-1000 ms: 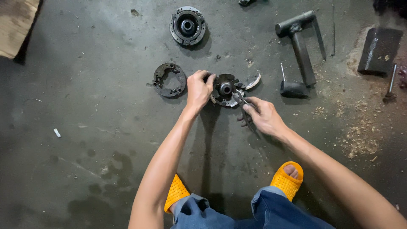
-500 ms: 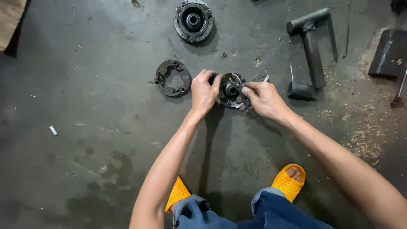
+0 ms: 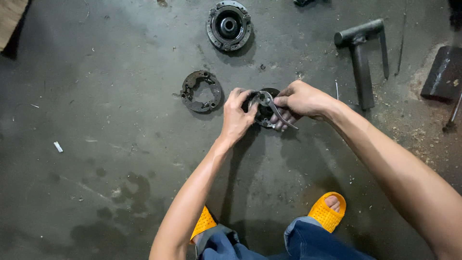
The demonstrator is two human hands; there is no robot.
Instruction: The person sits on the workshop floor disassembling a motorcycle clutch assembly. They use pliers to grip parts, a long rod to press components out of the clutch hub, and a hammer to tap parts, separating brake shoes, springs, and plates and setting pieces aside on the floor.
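Note:
A round dark metal part (image 3: 263,115) lies on the grimy concrete floor between my hands. My left hand (image 3: 238,117) grips its left edge with the fingers curled over the rim. My right hand (image 3: 299,100) is closed around metal pliers (image 3: 270,109), whose jaws sit over the centre of the part while the handles stick out toward me. Most of the part is hidden under both hands.
A ring-shaped metal piece (image 3: 202,91) lies just left of my left hand. A round hub (image 3: 229,25) sits farther away. A heavy T-shaped steel tool (image 3: 360,53) and a dark block (image 3: 442,73) lie to the right. My feet wear orange sandals (image 3: 327,211).
My right hand has come up from the floor right of the part and now holds the pliers over its centre. My left hand stayed on the rim.

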